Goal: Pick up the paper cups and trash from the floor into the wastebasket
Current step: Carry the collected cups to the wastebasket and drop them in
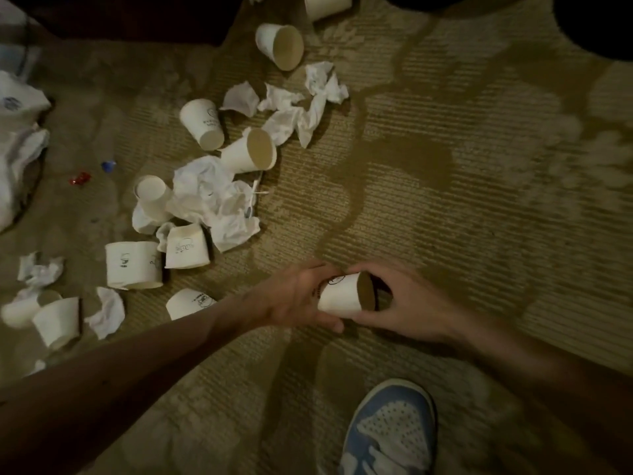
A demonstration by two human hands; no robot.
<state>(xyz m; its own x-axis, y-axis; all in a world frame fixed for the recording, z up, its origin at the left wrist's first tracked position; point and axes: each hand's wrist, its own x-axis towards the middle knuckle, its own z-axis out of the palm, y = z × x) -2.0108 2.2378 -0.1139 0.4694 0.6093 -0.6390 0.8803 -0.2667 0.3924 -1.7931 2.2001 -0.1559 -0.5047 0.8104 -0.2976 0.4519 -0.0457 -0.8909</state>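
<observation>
A white paper cup [340,296] lies on its side just above the patterned carpet, its brown mouth turned right. My left hand [296,296] grips its base end and my right hand [407,303] curls round its rim end. Several more white cups lie on the floor to the left and beyond, such as one cup [133,265], another cup [279,45] and a third cup [248,152]. Crumpled white paper [212,197] and tissues [301,104] lie among them. The wastebasket with a white liner bag [17,159] shows at the left edge.
A blue and white sneaker [394,430] stands on the carpet at the bottom right. Small red [79,179] and blue [109,165] wrappers lie near the basket. Dark furniture borders the top edge [120,15].
</observation>
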